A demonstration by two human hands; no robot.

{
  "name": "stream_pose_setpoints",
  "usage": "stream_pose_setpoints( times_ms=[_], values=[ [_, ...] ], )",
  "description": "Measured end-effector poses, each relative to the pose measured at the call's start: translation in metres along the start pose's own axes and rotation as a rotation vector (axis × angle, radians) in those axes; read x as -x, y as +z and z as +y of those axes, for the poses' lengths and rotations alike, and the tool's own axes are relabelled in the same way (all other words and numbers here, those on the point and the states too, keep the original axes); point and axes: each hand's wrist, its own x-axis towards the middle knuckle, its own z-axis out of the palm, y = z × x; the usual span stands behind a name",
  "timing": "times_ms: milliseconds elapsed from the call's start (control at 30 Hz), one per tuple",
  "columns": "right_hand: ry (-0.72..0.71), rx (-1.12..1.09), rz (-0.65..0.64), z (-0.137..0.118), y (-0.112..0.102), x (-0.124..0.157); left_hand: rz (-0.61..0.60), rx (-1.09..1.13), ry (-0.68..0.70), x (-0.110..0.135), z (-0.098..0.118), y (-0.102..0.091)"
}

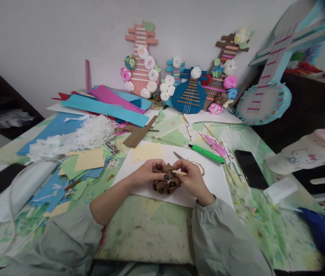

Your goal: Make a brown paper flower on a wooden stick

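A brown crepe-paper flower (pixel 166 187) with ruffled petals is held just above white paper. My left hand (pixel 151 171) pinches its petals from the left, fingers closed. From the other side my right hand (pixel 189 178) is closed in a pinch on a short pale stick (pixel 180 173), whose tip is at the flower; whether these fingers also grip a petal is hidden. Scissors (pixel 198 165) with gold handles lie on the white paper (pixel 214 182), partly behind my right hand. A cream paper piece (pixel 146 152) rests beyond my left hand.
Paper scraps (pixel 89 161), white string (pixel 99 132) and coloured paper strips (pixel 105 109) cover the left side. A green cutter (pixel 208 154), phone (pixel 251 168) and cup (pixel 302 153) lie right. Flower-decorated model lutes (pixel 189 96) lean on the wall.
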Motion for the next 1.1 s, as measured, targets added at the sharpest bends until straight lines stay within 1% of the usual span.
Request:
stream_pose_setpoints(
  times_ms=[233, 300, 433, 533, 700, 767, 833, 933, 1000, 1100],
  values=[
    [-0.014, 0.003, -0.004, -0.002, 0.0, 0.001, -0.013, -0.047, 0.002, 0.001, 0.005, -0.002],
    [-0.032, -0.003, -0.042, -0.003, -0.002, 0.001, -0.011, -0.055, -0.002, 0.001, 0.004, -0.002],
    [-0.034, -0.041, -0.167, -0.005, -0.008, 0.001, -0.018, -0.069, -0.029, 0.001, 0.002, 0.001],
    [-0.023, -0.031, -0.198, -0.003, -0.009, 0.0, -0.019, -0.068, -0.022, 0.002, 0.003, 0.003],
    [-0.018, 0.001, -0.142, -0.001, -0.007, 0.0, -0.014, -0.153, 0.017, 0.001, 0.002, 0.004],
    [-0.004, 0.029, -0.113, -0.002, -0.005, 0.001, 0.036, -0.195, 0.027, -0.001, 0.002, 0.005],
    [-0.007, 0.1, -0.061, -0.005, -0.003, 0.002, 0.118, -0.229, 0.036, -0.002, 0.001, 0.007],
    [-0.054, 0.206, -0.021, -0.01, -0.001, 0.003, 0.209, -0.265, 0.055, -0.003, 0.001, 0.01],
    [-0.079, 0.208, -0.032, -0.011, 0.0, 0.003, 0.214, -0.268, 0.07, -0.002, 0.001, 0.011],
    [-0.078, 0.148, -0.03, -0.01, 0.001, 0.003, 0.199, -0.221, 0.085, -0.001, 0.001, 0.009]
  ],
)
